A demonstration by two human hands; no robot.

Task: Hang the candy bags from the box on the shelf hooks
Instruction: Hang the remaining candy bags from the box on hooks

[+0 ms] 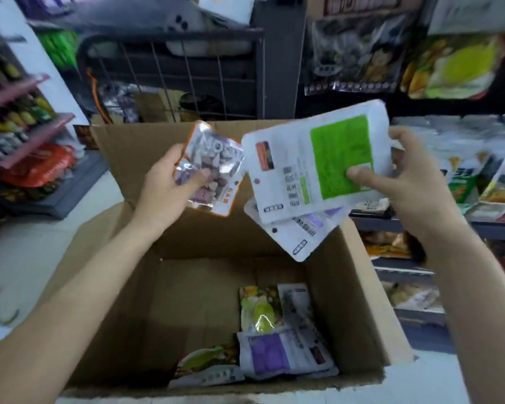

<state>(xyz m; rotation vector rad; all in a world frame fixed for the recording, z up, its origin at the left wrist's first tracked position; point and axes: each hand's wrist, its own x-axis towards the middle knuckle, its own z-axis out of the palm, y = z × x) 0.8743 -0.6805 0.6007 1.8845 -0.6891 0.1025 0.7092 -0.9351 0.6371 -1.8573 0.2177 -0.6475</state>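
Gripping orange-edged bag (213, 167) in left hand (169, 185), right hand (403, 182) pinching stacked bags (318, 161), print blurred

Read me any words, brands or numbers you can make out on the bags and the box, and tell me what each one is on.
No text can be read with confidence.
Orange-edged bag in the left hand: large pale letters, too blurred to read.
Green-panel bag in the right hand: small print and barcodes, illegible.
Purple-label bag behind it: illegible.
Bags in the cardboard box: too small.
Hanging shelf bags: blurred.
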